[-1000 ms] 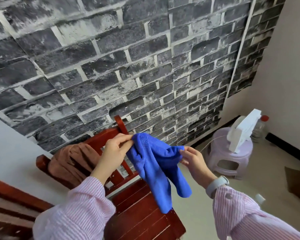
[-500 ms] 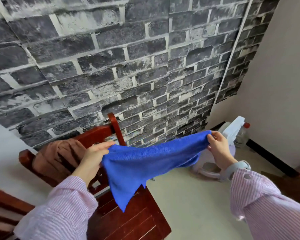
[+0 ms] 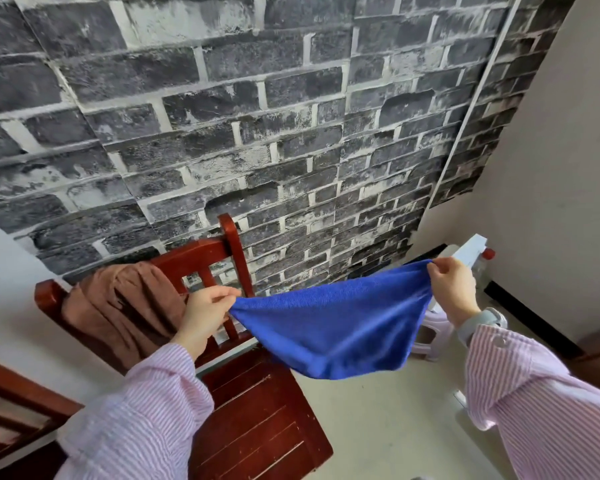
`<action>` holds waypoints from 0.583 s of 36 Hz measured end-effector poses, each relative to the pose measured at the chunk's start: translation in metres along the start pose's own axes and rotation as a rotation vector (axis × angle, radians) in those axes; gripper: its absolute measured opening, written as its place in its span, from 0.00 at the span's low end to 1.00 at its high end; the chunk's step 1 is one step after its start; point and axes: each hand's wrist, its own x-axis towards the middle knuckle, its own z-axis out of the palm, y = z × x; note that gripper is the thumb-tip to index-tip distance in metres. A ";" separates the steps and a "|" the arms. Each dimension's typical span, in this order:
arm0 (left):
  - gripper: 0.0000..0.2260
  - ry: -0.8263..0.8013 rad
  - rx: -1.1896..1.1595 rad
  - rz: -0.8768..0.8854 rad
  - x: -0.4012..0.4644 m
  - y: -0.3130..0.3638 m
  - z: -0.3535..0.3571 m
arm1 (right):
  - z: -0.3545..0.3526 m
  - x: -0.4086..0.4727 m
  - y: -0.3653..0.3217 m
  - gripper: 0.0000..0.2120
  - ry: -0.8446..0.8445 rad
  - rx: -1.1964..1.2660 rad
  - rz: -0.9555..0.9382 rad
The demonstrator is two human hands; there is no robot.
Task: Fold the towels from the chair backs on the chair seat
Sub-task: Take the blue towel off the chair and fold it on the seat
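Both hands pinch the blue towel by its top corners, left hand near the chair back, right hand out over the floor, so it sags in the air beside the seat. To fold well, pull the top edge taut and lay it flat on the seat. The brown towel hangs on the back. The towel hides most of a stool; the lower corners cannot be made out.
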 end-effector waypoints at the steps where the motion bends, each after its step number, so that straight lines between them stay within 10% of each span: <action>1: 0.10 0.011 0.037 0.052 0.000 0.001 -0.001 | 0.000 0.001 0.000 0.12 0.000 0.002 0.009; 14: 0.09 -0.066 0.030 0.179 -0.012 -0.002 -0.029 | 0.009 -0.016 -0.003 0.16 -0.369 -0.058 -0.161; 21: 0.11 -0.132 0.473 0.252 -0.016 -0.020 -0.035 | 0.025 -0.021 0.010 0.15 -0.440 -0.366 -0.443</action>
